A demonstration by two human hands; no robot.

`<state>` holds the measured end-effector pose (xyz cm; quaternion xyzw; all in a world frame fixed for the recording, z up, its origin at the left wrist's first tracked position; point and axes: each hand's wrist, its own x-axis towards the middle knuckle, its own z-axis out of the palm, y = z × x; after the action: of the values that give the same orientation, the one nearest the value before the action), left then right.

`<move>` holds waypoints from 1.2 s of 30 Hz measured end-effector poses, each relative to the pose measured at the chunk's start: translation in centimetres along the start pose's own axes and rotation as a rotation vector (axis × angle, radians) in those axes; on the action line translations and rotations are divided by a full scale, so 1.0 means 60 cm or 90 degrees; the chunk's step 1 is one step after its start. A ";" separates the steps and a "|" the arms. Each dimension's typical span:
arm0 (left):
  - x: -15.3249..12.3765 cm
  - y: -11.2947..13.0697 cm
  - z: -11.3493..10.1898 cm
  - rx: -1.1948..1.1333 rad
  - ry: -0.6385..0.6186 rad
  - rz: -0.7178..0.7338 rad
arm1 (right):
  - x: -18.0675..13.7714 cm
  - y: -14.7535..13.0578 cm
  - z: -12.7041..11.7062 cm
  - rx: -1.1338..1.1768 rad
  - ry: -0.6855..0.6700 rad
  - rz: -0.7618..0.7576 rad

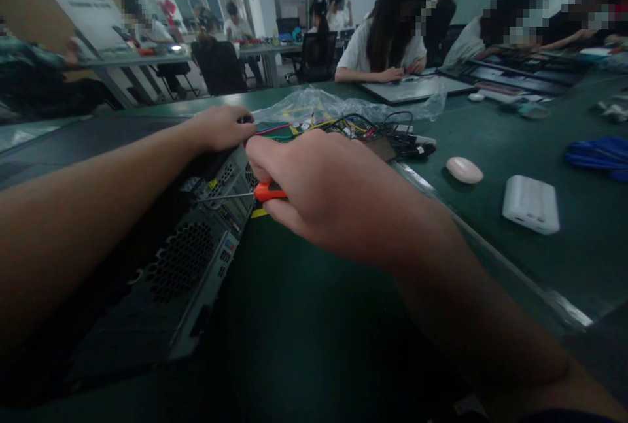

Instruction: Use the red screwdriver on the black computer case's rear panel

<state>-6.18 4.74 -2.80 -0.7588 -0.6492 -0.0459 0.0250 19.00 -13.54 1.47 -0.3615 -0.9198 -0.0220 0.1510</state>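
Observation:
A black desktop computer case (120, 338) lies on its side at the left, its rear panel with a honeycomb vent and ports facing me. My right hand (318, 191) is closed around the orange handle of a screwdriver (267, 192). The thin metal shaft points left, and its tip meets the case's rear edge. My left hand (228, 127) grips the far upper corner of the case with curled fingers, some of them hidden. Its forearm stretches across the top of the case.
Tangled cables (387, 132) and clear plastic wrap (314, 99) lie behind my hands on the green table (314, 331). At right are a white oval case (464, 170), a white boxy device (530, 204) and a blue bundle (601, 156). Across the table a person (363, 50) works at a flat panel.

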 end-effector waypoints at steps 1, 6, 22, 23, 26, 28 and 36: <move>0.000 0.000 0.000 0.000 0.000 0.000 | 0.000 0.001 0.000 -0.002 0.003 -0.001; -0.006 0.004 -0.006 0.003 -0.012 0.002 | -0.004 0.002 -0.003 0.003 0.012 -0.018; -0.018 0.019 -0.019 0.014 -0.033 0.000 | -0.003 0.009 -0.001 0.014 -0.005 -0.037; -0.019 0.020 -0.019 0.014 -0.031 0.004 | -0.003 0.008 -0.001 0.010 -0.002 -0.038; -0.020 0.020 -0.019 0.014 -0.029 0.012 | -0.003 0.008 -0.001 0.003 -0.001 -0.036; -0.019 0.019 -0.018 0.012 -0.032 0.011 | -0.004 0.008 -0.001 0.003 -0.002 -0.033; -0.020 0.023 -0.022 0.021 -0.039 0.007 | -0.004 0.009 0.002 -0.003 0.009 -0.030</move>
<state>-5.08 3.21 -1.60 -0.7629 -0.6461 -0.0119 0.0178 19.50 -13.26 1.28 -0.3399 -0.9269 -0.0305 0.1559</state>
